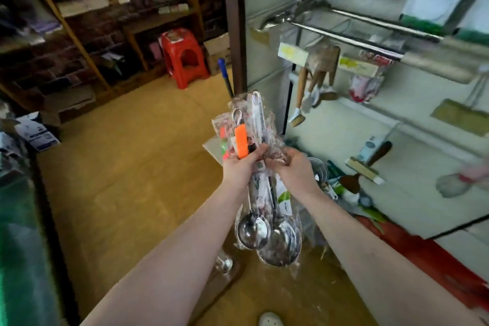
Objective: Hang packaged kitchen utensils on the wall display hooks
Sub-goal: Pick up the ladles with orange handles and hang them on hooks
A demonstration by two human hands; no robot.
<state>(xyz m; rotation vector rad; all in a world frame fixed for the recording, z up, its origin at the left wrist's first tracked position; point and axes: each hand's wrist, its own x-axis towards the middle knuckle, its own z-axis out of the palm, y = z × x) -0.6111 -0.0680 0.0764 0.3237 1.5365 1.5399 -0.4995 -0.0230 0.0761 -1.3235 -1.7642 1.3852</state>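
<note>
Left hand [242, 167] clamps the bunch of clear-bagged steel ladles [280, 241] by the handles. Right hand [296, 172] pinches one bag right beside it, bowls dangling below the grip. I'd peel one pack free and find its hang hole first. Long chrome wall hooks [344, 38] sit up-right of the grip; tan floor [137, 167], red plastic stool [182, 57] beyond.

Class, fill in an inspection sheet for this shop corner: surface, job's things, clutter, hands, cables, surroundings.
Surface: tan floor; pale wall display with metal rails.
Job's things: packaged ladles and an orange-handled utensil, bundled together, not yet hung.
Clutter: packaged goods piled at the wall's foot.
Hands: left hand and right hand both grip the bundle.
Cables: nothing seen.
Surroundings: wooden shelves, red stool, brushes hanging on the display.
</note>
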